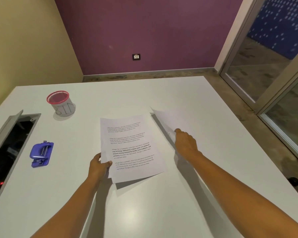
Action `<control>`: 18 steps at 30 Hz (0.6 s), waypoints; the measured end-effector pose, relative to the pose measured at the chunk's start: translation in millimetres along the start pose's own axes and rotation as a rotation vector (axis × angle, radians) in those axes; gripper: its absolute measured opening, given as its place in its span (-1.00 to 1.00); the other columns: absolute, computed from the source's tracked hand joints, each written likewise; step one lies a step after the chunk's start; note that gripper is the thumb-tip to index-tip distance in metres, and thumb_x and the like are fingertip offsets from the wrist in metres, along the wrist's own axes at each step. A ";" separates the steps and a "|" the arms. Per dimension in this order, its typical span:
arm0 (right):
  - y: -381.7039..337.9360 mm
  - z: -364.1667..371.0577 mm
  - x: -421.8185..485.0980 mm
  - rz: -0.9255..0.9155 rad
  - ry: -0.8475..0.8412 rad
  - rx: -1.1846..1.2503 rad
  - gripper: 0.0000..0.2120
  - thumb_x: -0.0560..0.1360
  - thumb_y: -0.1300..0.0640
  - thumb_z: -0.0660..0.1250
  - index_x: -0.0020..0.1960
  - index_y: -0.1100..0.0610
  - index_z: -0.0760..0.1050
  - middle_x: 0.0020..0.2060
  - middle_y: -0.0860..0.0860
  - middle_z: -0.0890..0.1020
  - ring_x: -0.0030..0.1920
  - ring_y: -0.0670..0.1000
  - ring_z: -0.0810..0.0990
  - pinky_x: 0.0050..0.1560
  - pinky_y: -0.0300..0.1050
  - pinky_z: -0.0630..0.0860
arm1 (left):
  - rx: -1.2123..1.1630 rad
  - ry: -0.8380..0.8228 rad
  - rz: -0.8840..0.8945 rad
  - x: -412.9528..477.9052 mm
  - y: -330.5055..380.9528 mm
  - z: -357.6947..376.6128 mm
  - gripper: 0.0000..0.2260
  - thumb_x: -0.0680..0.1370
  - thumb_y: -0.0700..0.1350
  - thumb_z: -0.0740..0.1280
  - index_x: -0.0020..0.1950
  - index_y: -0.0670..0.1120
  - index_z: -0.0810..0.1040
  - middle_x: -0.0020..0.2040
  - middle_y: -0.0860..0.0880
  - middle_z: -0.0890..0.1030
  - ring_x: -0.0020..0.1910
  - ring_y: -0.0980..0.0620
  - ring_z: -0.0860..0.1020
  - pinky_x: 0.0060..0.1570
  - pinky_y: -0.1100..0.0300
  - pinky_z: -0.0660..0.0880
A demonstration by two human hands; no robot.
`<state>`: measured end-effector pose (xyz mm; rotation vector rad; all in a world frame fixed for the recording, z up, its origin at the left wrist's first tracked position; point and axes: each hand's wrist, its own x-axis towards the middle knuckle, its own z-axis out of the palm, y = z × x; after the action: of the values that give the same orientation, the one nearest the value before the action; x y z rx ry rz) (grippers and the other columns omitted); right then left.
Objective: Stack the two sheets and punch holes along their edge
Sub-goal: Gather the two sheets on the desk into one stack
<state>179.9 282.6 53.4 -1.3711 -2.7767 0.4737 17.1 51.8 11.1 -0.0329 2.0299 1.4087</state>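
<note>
A: What does the left hand (100, 166) do?

B: It grasps the printed sheet (131, 146) at its near left corner. The thumb lies on top of the paper and the other fingers are under it, so the hand is closed on the corner, not open

A: And the right hand (185, 142)?

B: It pinches the second sheet (163, 119) at its edge, with the fingers bent together around the paper. This sheet is lifted and tilted, so we see it almost from the side, and its shadow falls on the table (162, 212) below

A: Where are the two sheets, one to the other?

B: Just beside each other, near the middle of the table. The second sheet is at the right of the printed one. I cannot tell if their edges touch

A: Which way does the printed sheet point?

B: Its long axis runs away from the person, turned a little to the left at the far end. The text faces up. The near edge is raised off the table and a shadow is under it

A: And the hole punch (41, 154)?

B: It is blue and stands well apart, at the left. Farther away is a red mesh cup (61, 104) with the word BIN on it, and at the far left edge a cable hatch (10, 152) is open
</note>
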 end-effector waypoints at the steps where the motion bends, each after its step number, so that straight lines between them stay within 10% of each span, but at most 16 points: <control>1: -11.8 -6.5 -2.0 -0.005 -0.019 0.034 -0.63 0.50 0.37 0.10 0.30 0.22 0.32 0.07 0.20 0.58 0.01 0.19 0.58 -0.11 -0.08 0.44 | 0.001 0.000 -0.003 -1.8 -1.4 -2.0 -0.56 0.48 -0.39 0.28 0.35 -0.23 0.33 0.21 -0.29 0.54 0.12 -0.27 0.55 0.21 -0.15 0.45; 7: -71.5 -55.4 -4.2 0.011 -0.102 0.536 -0.52 0.49 0.38 0.05 0.37 0.13 0.33 0.27 0.15 0.49 0.21 0.18 0.49 0.08 -0.11 0.43 | -0.004 -0.009 -0.018 -7.6 -2.8 -10.8 -0.57 0.50 -0.38 0.27 0.36 -0.23 0.33 0.25 -0.26 0.52 0.16 -0.25 0.53 0.23 -0.16 0.44; 13: -71.8 -62.3 -2.1 0.140 -0.148 1.055 -0.62 0.49 0.41 0.08 0.22 0.15 0.44 0.08 0.10 0.60 -0.12 0.07 0.60 -0.41 -0.24 0.48 | -0.041 -0.032 -0.033 -7.1 -2.0 -17.6 -0.60 0.51 -0.40 0.23 0.34 -0.24 0.35 0.24 -0.27 0.52 0.15 -0.25 0.54 0.23 -0.12 0.44; 18: -41.8 -4.5 1.5 0.347 -0.170 0.938 -0.62 0.46 0.42 0.16 0.25 0.24 0.43 0.21 0.18 0.55 0.17 0.18 0.55 0.22 0.04 0.49 | -0.043 -0.040 -0.052 -3.9 -4.6 -21.6 -0.64 0.52 -0.38 0.21 0.32 -0.24 0.37 0.26 -0.25 0.51 0.18 -0.24 0.53 0.25 -0.14 0.42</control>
<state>147.2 261.0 68.9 -1.5214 -1.8718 1.6726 11.1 30.3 13.8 -0.0749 1.9529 1.4101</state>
